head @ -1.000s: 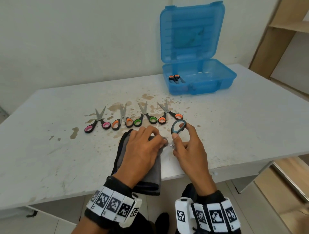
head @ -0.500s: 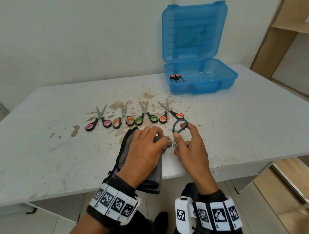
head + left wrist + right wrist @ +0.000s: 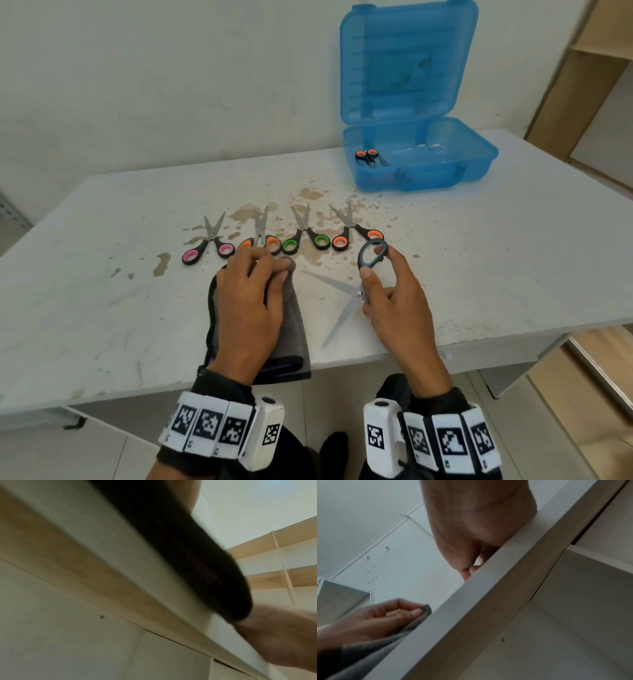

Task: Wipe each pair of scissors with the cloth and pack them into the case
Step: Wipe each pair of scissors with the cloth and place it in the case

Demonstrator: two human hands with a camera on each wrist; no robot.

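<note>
Tabletop (image 3: 102, 308): white, scuffed, with brown stains round the middle; its front edge crosses both wrist views and hides most of the fingers there.
Pink-handled scissors (image 3: 208, 244): far left of the row, blades slightly parted, lying flat.
Orange-handled scissors (image 3: 261, 236): next in the row; one handle loop is partly hidden behind the left fingertips.
Cloth (image 3: 291, 325): grey with a dark edge, folded, lying at the near rim of the tabletop and hanging a little over it.
Left hand (image 3: 251, 308): lies on the cloth, grip narrow, fingertips bunching the cloth's far corner; the right wrist view shows thumb and finger pinching the grey fabric.
Green-handled scissors (image 3: 305, 233): third in the row, just beyond the cloth's corner.
Second orange-handled scissors (image 3: 352, 228): right end of the row, touching nothing else.
Held scissors (image 3: 342, 291): grey-blue handle loop raised, blades spread wide and pointing left and toward the near edge, clear of the cloth.
Right hand (image 3: 394, 301): grip closed on the held scissors at the loop and near the pivot.
Case (image 3: 479, 164): blue, translucent, lid upright, far right of the tabletop, well apart from the hands.
Packed scissors (image 3: 368, 157): one orange-handled pair in the case's left part.
</note>
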